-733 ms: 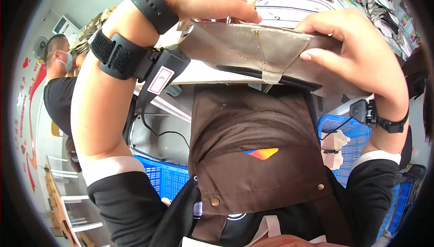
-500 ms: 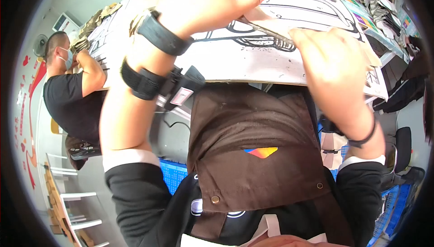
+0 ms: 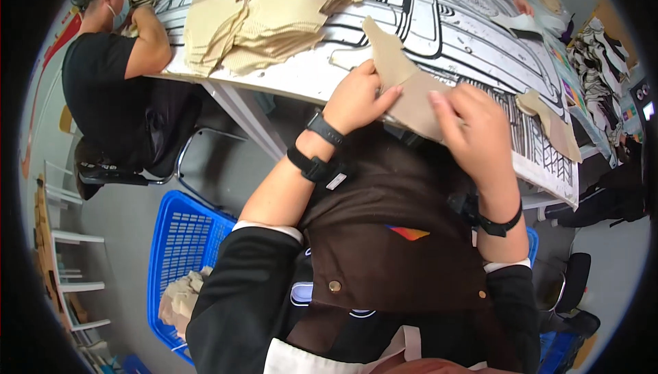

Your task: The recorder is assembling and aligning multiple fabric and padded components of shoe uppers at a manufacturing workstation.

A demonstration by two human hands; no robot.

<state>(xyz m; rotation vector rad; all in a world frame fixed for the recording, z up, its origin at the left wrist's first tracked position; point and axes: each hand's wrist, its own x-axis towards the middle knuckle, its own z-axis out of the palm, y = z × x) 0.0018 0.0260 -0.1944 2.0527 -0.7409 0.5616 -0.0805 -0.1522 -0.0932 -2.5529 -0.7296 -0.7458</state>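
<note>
Between my two hands is a beige and tan cut fabric piece, with a narrow curved end pointing up and away. My left hand pinches its left edge, thumb on top. The right hand grips the other side, its fingers curled and its thumb lying on the cloth. The piece is held over the near edge of the table, which is covered in black line drawings. A thick pile of similar beige ribbed pieces lies left of my hands. A few more loose pieces rest at the right corner.
A seated person in black works at the table's left side. Another person's hand reaches in at the far right. A blue basket with crumpled beige pieces stands on the floor at my left, by a chair. Black-and-white pieces hang or lie stacked far right.
My hands have come closer together and lower, toward the table's near edge. The fabric piece, seen thin between them before, now shows its broad face. The whole view has shifted, revealing the pile.
</note>
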